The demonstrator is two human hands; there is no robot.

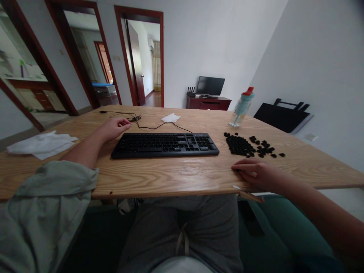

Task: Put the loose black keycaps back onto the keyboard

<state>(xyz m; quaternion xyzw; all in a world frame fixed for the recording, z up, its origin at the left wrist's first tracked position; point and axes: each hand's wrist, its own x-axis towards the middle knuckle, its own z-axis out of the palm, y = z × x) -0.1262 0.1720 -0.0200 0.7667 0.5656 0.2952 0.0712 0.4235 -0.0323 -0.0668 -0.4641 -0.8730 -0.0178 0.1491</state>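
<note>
A black keyboard [165, 145] lies flat on the wooden table, with some keys in place and dark gaps where others are off. Beside its far left corner rests my left hand [112, 129], fingers loosely curled and a little apart, with nothing seen in them. My right hand [254, 171] is low over the table near its front edge, thumb and fingers pinched together. Whatever may be between those fingertips is too small and dark to make out. Just beyond it are black keycaps [239, 146], many packed in a block, with several loose keycaps [265, 148] scattered to the right.
A clear bottle [241, 110] with a red and teal top stands behind the keycaps. The keyboard's coiled cable [135, 118] runs along the back, near a small white tissue [171, 118]. White crumpled paper [42, 145] lies at the left. A phone [250, 218] is on the green seat.
</note>
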